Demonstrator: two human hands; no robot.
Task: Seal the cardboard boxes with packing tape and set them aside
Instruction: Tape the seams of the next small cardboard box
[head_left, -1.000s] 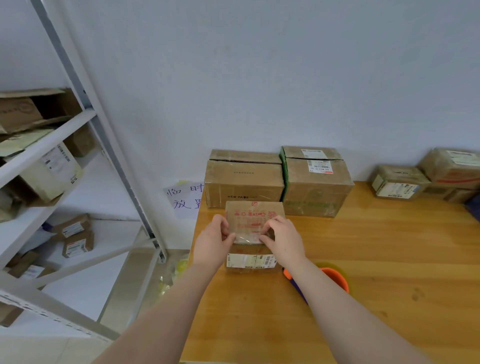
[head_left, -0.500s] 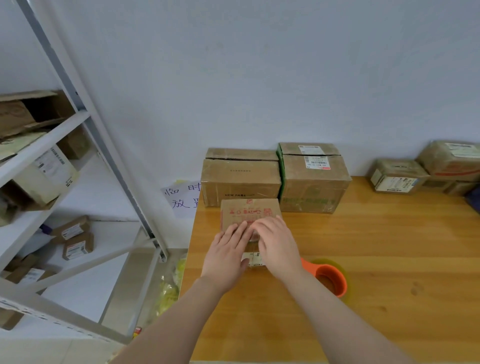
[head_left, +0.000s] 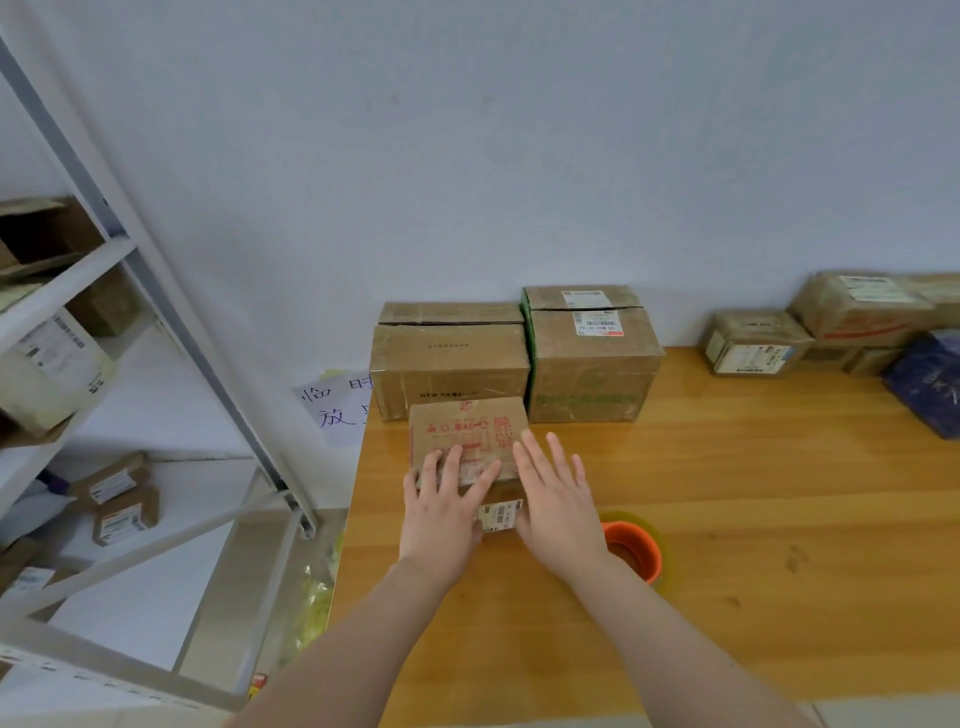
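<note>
Here, the small cardboard box (head_left: 467, 423) sits near the worktop's (head_left: 753, 493) left edge, just in front of two larger boxes (head_left: 449, 364) against the wall. The left hand (head_left: 441, 512) lies flat on its top, fingers straight. The right hand (head_left: 558, 504) is spread and released at the box's right edge, whether touching I cannot tell. A tape roll (head_left: 636, 551) lies beside the right wrist.

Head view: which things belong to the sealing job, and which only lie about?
Job: small brown cardboard box with red print; left hand; right hand; orange-cored clear tape roll.
Lying about: wide brown cardboard box; green-edged cardboard box; labelled parcels far right; grey metal shelf.
</note>
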